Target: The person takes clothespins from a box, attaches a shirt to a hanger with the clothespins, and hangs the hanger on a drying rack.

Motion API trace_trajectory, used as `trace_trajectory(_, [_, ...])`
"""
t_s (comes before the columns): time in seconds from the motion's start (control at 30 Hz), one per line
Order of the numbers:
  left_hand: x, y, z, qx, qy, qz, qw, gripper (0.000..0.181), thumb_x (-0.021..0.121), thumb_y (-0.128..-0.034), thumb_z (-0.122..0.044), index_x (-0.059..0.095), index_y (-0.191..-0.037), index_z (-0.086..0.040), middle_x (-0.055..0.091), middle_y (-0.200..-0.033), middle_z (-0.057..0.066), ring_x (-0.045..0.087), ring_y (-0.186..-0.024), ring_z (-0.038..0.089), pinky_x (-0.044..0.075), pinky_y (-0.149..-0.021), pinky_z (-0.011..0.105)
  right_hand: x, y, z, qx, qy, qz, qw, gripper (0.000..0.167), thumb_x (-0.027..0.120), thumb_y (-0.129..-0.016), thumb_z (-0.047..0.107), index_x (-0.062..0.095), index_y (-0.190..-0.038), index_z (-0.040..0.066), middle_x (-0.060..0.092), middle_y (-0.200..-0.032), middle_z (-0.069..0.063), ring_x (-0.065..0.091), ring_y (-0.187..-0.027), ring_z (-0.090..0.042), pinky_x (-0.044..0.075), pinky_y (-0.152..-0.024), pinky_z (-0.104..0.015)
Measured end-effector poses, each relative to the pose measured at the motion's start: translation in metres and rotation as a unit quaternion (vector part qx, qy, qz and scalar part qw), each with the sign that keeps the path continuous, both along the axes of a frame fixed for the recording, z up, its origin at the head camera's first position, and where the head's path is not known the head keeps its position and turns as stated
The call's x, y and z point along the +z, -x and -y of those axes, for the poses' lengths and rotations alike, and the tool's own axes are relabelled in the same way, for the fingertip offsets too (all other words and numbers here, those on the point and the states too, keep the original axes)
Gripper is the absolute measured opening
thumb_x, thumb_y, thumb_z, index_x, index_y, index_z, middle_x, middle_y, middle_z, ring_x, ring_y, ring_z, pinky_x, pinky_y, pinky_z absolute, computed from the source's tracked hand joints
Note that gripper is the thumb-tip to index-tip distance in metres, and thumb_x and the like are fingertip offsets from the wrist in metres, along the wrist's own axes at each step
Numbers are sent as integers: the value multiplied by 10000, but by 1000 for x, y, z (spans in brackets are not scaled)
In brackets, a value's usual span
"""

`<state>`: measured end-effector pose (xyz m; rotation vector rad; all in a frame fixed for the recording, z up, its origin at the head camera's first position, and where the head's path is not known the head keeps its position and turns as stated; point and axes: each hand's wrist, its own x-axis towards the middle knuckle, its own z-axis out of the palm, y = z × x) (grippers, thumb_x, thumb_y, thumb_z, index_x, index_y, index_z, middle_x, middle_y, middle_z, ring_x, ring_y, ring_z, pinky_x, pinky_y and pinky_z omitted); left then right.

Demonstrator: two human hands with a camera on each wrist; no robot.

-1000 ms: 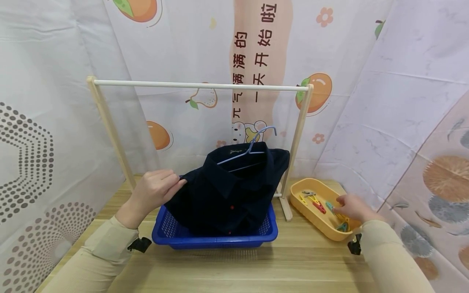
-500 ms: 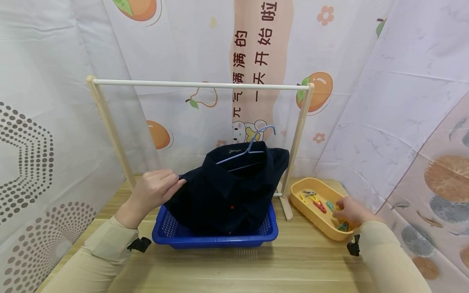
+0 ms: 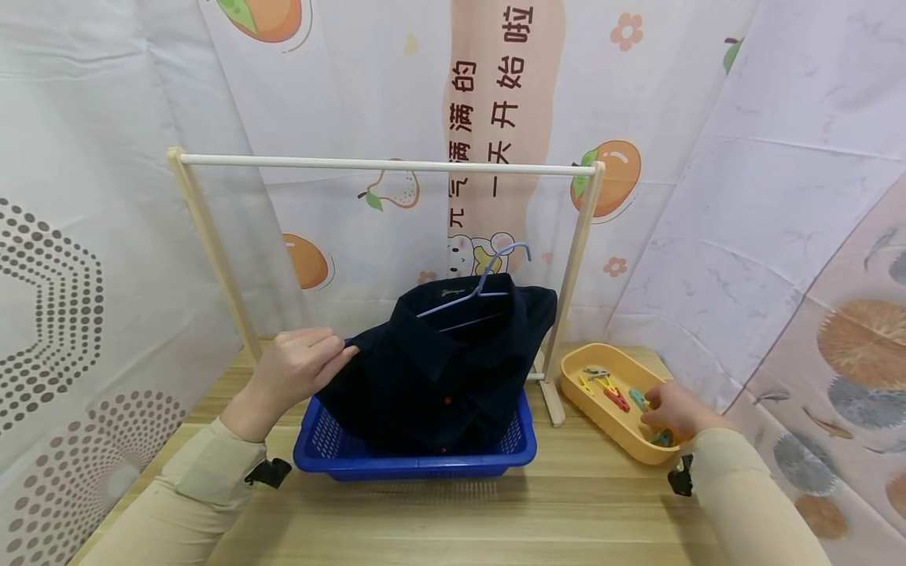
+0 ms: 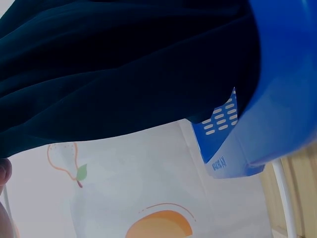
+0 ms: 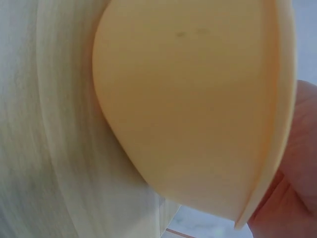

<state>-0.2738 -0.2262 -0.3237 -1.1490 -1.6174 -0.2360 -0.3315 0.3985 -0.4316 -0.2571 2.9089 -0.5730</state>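
Observation:
In the head view, my left hand [image 3: 297, 373] pinches the left shoulder or sleeve of a dark navy shirt [image 3: 432, 377]. A light blue hanger [image 3: 488, 287] sits in the shirt's collar, its hook standing up. The shirt's lower part lies in a blue basket [image 3: 425, 464]. In the left wrist view, the shirt [image 4: 114, 84] hangs in folds over the basket. My right hand [image 3: 683, 409] reaches into a yellow tray [image 3: 602, 417] of clothespins [image 3: 617, 399], its fingers bent down. Whether they hold a clothespin is hidden; the tray's wall [image 5: 198, 109] blocks the right wrist view.
Behind the basket stands a small rack with a white rail [image 3: 382, 163] and wooden posts [image 3: 582, 244]. The rack's right foot [image 3: 552, 405] lies between basket and tray. Printed curtains [image 3: 340, 94] surround the wooden table [image 3: 439, 527] at the back and sides.
The right hand shifts slightly within the tray, and its fingers stir among the clothespins. The left hand and shirt stay nearly still.

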Motion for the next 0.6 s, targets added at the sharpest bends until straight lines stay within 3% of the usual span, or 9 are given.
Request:
trace_trajectory(0.2, [0,0,0,6,-12,1,10000,489,519,-1090,-250,384,-636,-129,249,-611,-60,223,-460,67,178,-401,213,-2,2,4,78,-4,-55,10000,463,783,-875,132,623,-1190,-167,676,-1030,-228,644,-963,-348,531,-862,-546])
trace_trajectory(0.43, [2,-3,-2,-10,-11,-51,10000,483,524,-1086,-234,390,-635,-127,243,-611,-65,210,-481,48,178,-408,204,1,3,15,474,-126,-389,9980,441,814,-849,149,653,-1126,-154,706,-998,-215,676,-938,-364,541,-844,-535])
trace_trajectory(0.6, [3,-3,-2,5,-21,-61,10000,485,523,-1086,-239,385,-635,-129,235,-616,-71,204,-485,44,163,-422,199,2,3,20,459,-130,-389,9981,447,820,-844,144,654,-1140,-148,707,-1023,-224,674,-970,-385,536,-860,-541])
